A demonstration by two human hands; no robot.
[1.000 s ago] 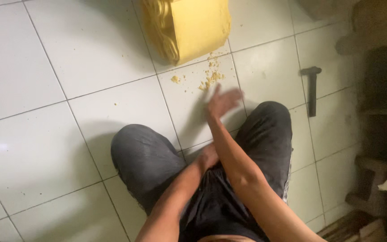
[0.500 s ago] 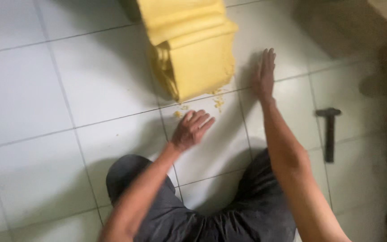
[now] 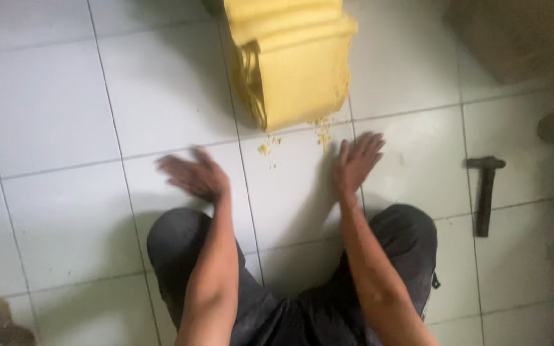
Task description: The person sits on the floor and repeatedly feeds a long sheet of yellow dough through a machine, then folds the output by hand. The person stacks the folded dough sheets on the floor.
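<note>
Since half a second ago your left hand [image 3: 195, 175] has swung out to the left, away from the crumbs, and your right hand [image 3: 356, 161] has come down and back from the side of the yellow block to the tile in front of it.

Your left hand now shows blurred above the white floor tiles [image 3: 52, 102], fingers spread and loose, holding nothing; whether it touches the floor you cannot tell from this view. Below it your left knee in dark trousers [image 3: 181, 247] rests on the tiles.

Between your hands, a small scatter of yellow crumbs [image 3: 265, 148] lies on the floor just below the near end of the carved yellow block [image 3: 296, 64], which lies on the tiles at the top of the view, its ridged profile facing left.

Your right hand lies flat and open, fingers splayed on the tile, just below the block's near right corner and beside a second patch of crumbs.

Well apart to the right, a hammer [image 3: 485, 192] lies on the floor, head toward the top.
</note>
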